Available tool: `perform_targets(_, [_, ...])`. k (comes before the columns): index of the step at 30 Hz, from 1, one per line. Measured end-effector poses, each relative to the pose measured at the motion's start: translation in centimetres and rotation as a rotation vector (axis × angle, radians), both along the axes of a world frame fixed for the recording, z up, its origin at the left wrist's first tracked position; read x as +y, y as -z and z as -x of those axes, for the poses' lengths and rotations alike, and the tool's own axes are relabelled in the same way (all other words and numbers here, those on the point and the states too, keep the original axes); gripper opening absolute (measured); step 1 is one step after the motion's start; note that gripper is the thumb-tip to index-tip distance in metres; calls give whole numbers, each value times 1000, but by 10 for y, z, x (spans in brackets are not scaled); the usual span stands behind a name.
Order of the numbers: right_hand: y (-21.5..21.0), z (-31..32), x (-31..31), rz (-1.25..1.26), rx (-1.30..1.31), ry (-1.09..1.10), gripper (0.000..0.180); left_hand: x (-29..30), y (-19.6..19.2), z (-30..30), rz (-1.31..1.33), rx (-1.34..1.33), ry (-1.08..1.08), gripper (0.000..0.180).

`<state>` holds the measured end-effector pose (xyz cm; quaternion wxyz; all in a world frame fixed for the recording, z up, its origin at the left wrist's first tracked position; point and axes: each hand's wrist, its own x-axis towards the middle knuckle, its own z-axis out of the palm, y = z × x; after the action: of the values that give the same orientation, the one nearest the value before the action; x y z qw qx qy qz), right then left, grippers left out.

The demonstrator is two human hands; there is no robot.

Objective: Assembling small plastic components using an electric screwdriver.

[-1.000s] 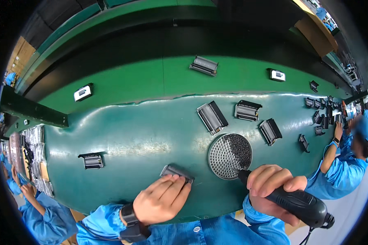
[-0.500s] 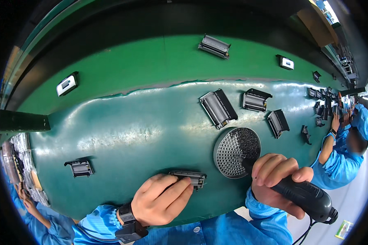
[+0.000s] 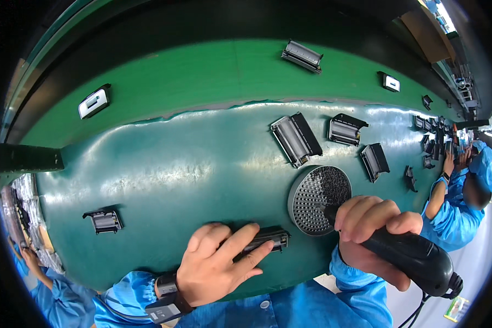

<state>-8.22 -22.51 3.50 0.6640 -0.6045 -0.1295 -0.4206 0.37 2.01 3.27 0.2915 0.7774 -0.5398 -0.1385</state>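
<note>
Green bench (image 3: 164, 169): left hand (image 3: 216, 268) fingers spread, pressing on black part (image 3: 268, 239)

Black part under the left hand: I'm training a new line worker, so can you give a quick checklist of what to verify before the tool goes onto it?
1. Left hand rests on the black part, its fingers lying across it: ok.
2. Part lies flat on the green table, near its front edge: ok.
3. Right hand grips the black power tool firmly: ok.
4. Tool tip seated on the part: not ok, it sits over the round perforated tray.
5. Fastener picked up on the tip: cannot tell.
6. Cable clear of the work area: ok, it hangs off the tool's rear.
</note>
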Motion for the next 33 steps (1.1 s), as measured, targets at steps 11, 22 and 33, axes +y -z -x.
perform_targets(11, [-25, 24, 45, -126, -13, 24, 45, -1, 20, 13, 142, -168, -176, 31])
perform_targets(22, [-21, 12, 52, -66, 92, -192, 64, -5, 21, 11, 163, -165, -188, 26])
perform_targets(33, [-16, 11, 52, 25, 84, -137, 51, -4, 19, 11, 131, -122, -192, 20])
